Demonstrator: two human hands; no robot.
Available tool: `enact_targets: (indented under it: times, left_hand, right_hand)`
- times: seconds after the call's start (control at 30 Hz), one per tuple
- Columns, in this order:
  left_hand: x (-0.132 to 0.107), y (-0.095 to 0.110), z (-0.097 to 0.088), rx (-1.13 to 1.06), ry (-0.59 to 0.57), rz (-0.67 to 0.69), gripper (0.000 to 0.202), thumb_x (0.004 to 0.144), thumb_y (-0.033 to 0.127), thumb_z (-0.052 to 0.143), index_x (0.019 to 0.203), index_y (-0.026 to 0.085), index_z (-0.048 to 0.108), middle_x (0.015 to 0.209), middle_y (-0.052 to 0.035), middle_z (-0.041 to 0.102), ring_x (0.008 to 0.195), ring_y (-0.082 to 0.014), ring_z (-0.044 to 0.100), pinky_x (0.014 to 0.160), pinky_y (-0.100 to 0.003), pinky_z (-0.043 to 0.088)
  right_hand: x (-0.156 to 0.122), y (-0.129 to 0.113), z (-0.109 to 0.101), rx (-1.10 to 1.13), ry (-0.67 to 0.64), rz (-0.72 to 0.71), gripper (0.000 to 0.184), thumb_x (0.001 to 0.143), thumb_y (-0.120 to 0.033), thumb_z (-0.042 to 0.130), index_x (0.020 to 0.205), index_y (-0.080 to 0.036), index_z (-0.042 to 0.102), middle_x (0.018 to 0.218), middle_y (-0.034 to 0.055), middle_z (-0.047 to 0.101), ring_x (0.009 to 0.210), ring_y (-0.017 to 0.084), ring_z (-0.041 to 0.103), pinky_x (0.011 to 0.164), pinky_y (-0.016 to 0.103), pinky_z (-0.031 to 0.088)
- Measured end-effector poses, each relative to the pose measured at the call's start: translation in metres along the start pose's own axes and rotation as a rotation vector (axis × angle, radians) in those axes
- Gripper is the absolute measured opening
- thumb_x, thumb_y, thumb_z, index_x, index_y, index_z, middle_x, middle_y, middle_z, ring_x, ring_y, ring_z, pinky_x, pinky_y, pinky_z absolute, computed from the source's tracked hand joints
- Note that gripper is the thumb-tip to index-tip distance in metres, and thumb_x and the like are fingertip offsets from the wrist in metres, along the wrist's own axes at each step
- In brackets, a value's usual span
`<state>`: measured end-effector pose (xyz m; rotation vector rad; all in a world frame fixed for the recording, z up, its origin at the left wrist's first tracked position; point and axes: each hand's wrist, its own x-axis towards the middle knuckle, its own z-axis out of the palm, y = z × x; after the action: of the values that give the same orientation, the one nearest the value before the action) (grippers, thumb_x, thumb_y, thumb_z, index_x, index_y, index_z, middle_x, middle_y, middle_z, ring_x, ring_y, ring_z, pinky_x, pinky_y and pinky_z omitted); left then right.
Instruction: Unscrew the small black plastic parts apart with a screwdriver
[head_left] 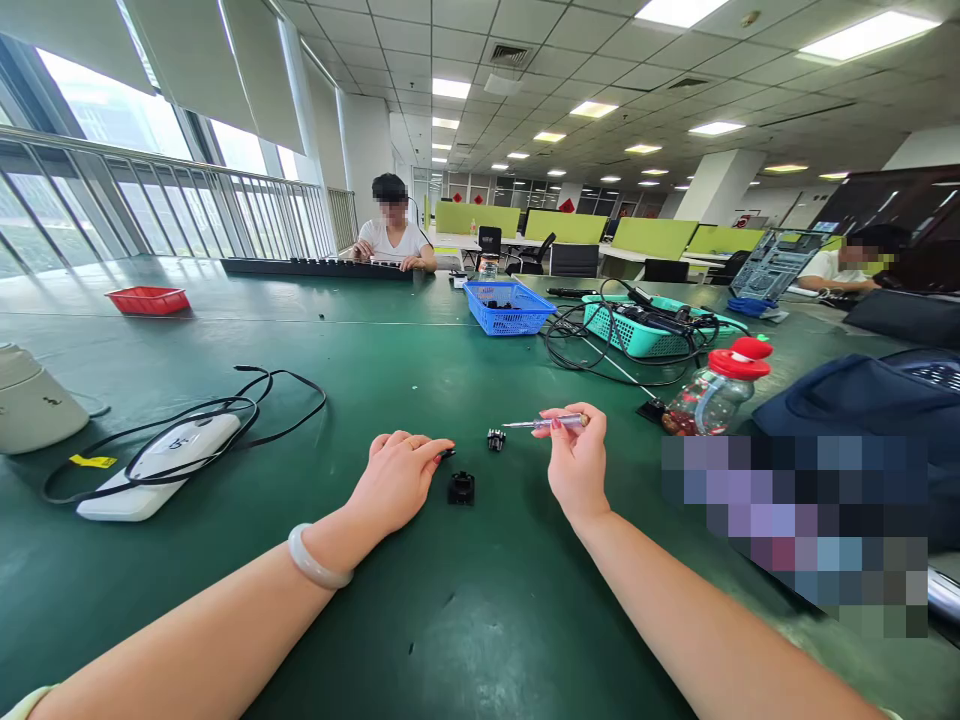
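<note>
My right hand (581, 455) is closed around a slim screwdriver (546, 423) with a clear handle; its thin shaft points left. Just off the tip, a small black part with shiny metal pieces (496, 440) rests on the green table. My left hand (401, 478) is low over the tabletop, fingers closed, with a small black piece (448, 453) between thumb and fingertips, mostly hidden. Below that piece lies a square black housing (461, 488) with a round recess on top, touched by neither hand.
On the left are a white device with a black cable (180, 450) and a beige object (34, 400). Farther off stand a red tray (148, 300), a blue basket (510, 318) and a teal basket of cables (637, 340). A red-lidded jar (709, 395) is at right. Two people sit beyond.
</note>
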<state>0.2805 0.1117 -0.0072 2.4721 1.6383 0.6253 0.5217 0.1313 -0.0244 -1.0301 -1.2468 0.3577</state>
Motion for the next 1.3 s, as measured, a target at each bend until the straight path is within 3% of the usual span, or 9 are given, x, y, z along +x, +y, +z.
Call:
enact_targets:
  times: [0.2,0.37,0.53,0.63,0.73,0.83,0.97,1.13,1.3]
  left_hand:
    - [-0.004,0.006,-0.005,0.137,-0.035,0.013,0.034,0.094,0.035,0.042,0.113,0.034,0.07,0.106,-0.0052,0.071,0.106,-0.0273,0.056,0.106,-0.057,0.032]
    - [-0.004,0.013,-0.012,0.088,-0.056,-0.014,0.036,0.092,0.044,0.045,0.107,0.03,0.074,0.1,-0.0062,0.07,0.103,-0.0275,0.057,0.105,-0.053,0.041]
    - [-0.004,0.014,-0.01,-0.081,-0.095,0.013,0.05,0.096,0.044,0.031,0.093,0.021,0.076,0.124,-0.0079,0.066,0.121,-0.0269,0.055,0.107,-0.045,0.047]
    - [-0.006,0.015,-0.008,-0.165,-0.142,0.081,0.042,0.096,0.042,0.035,0.116,0.022,0.067,0.132,-0.0063,0.062,0.123,-0.0232,0.057,0.11,-0.041,0.046]
    - [-0.01,0.016,-0.007,-0.176,-0.219,0.202,0.055,0.092,0.042,0.049,0.144,0.027,0.04,0.146,-0.0054,0.05,0.132,-0.0232,0.05,0.114,-0.042,0.043]
    - [-0.012,0.015,-0.006,-0.132,-0.302,0.313,0.066,0.088,0.042,0.059,0.147,0.033,0.033,0.155,-0.0044,0.037,0.141,-0.0267,0.038,0.119,-0.047,0.036]
    - [-0.011,0.012,-0.005,-0.102,-0.3,0.33,0.054,0.09,0.041,0.056,0.142,0.034,0.042,0.15,-0.0055,0.043,0.137,-0.0281,0.042,0.116,-0.05,0.037]
    - [-0.009,0.013,-0.006,-0.111,-0.285,0.356,0.038,0.09,0.041,0.055,0.127,0.032,0.057,0.137,-0.0046,0.055,0.128,-0.0262,0.05,0.113,-0.046,0.041]
    - [-0.008,0.015,-0.007,-0.147,-0.31,0.3,0.03,0.089,0.041,0.057,0.118,0.033,0.061,0.132,-0.0019,0.058,0.127,-0.0251,0.05,0.113,-0.048,0.039]
  right_hand:
    - [0.001,0.003,0.0,-0.006,-0.057,0.085,0.014,0.091,-0.029,0.048,0.101,-0.023,0.04,0.091,0.0036,0.068,0.063,0.015,0.069,0.069,0.036,0.056]
    - [-0.003,-0.005,0.0,0.008,-0.127,0.119,0.014,0.09,-0.03,0.048,0.101,-0.023,0.041,0.087,0.0016,0.067,0.062,0.015,0.067,0.067,0.035,0.056]
    - [-0.008,-0.013,0.001,0.044,-0.181,0.094,0.015,0.091,-0.031,0.05,0.102,-0.024,0.043,0.084,0.0,0.065,0.06,0.014,0.064,0.067,0.035,0.055]
    - [-0.012,-0.017,0.002,0.088,-0.236,0.062,0.016,0.093,-0.032,0.048,0.105,-0.024,0.043,0.084,-0.0004,0.064,0.059,0.013,0.061,0.064,0.033,0.055]
    - [-0.018,-0.022,0.004,0.112,-0.299,0.036,0.017,0.095,-0.032,0.047,0.109,-0.024,0.043,0.084,-0.0004,0.064,0.059,0.012,0.061,0.065,0.033,0.054]
    - [-0.022,-0.027,0.004,0.15,-0.349,0.011,0.019,0.095,-0.032,0.047,0.113,-0.025,0.044,0.083,-0.0011,0.063,0.056,0.011,0.059,0.062,0.031,0.053]
    - [-0.022,-0.029,0.002,0.221,-0.276,0.023,0.021,0.094,-0.033,0.05,0.112,-0.025,0.045,0.08,-0.0018,0.062,0.053,0.01,0.055,0.056,0.029,0.05]
    - [-0.012,-0.023,0.003,0.326,-0.154,0.234,0.026,0.085,-0.037,0.057,0.106,-0.024,0.046,0.071,-0.0048,0.06,0.047,0.009,0.049,0.052,0.027,0.045]
    - [-0.003,-0.01,0.007,0.4,-0.081,0.586,0.037,0.074,-0.036,0.062,0.106,-0.024,0.047,0.058,-0.0075,0.056,0.045,0.009,0.043,0.048,0.024,0.036]
